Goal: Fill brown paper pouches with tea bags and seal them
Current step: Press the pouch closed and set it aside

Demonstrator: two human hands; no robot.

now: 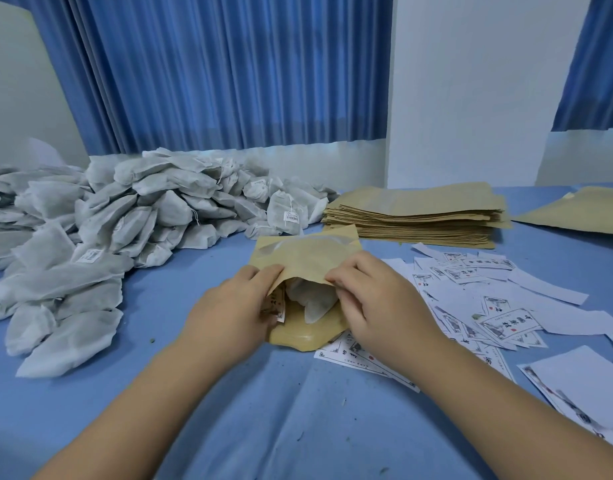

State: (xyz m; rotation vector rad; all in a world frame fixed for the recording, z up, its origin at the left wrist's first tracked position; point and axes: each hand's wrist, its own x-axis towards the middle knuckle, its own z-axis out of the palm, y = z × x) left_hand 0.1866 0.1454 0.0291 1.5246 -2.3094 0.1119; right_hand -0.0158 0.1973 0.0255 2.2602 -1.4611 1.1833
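A brown paper pouch (308,254) with a clear window lies on the blue cloth, its open mouth facing me. White tea bags (308,299) show inside the mouth. My left hand (232,306) grips the left edge of the mouth together with a printed paper label (276,304). My right hand (374,303) pinches the right edge of the mouth and holds it apart. A large heap of white tea bags (118,216) lies to the left.
A stack of flat brown pouches (416,216) sits behind the hands to the right, and another single pouch (582,209) lies at the far right. Several printed paper labels (499,306) are scattered on the right. Blue curtains (211,71) and a white wall stand behind.
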